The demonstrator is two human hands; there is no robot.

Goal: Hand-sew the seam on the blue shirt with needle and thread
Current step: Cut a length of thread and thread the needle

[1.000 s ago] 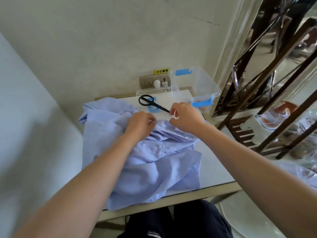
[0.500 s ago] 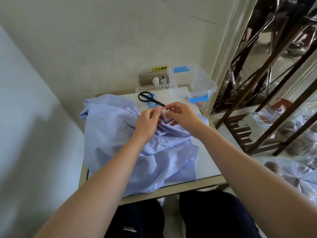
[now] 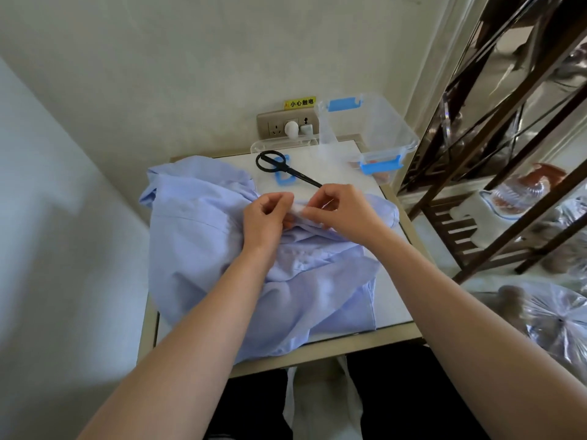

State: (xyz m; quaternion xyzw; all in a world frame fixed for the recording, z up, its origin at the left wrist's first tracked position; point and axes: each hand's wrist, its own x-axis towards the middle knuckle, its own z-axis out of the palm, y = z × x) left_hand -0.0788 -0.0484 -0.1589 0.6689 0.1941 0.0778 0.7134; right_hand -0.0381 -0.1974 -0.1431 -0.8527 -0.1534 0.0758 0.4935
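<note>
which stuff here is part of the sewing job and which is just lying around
In the job: blue shirt; left hand and right hand, both pinching a small white item; black scissors, untouched, probably for thread.
Lying about: clear plastic box; wall socket; plastic bag off the table.

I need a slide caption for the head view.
The left hand and right hand pinch a small white item over the blue shirt; scissors lie behind.
</note>
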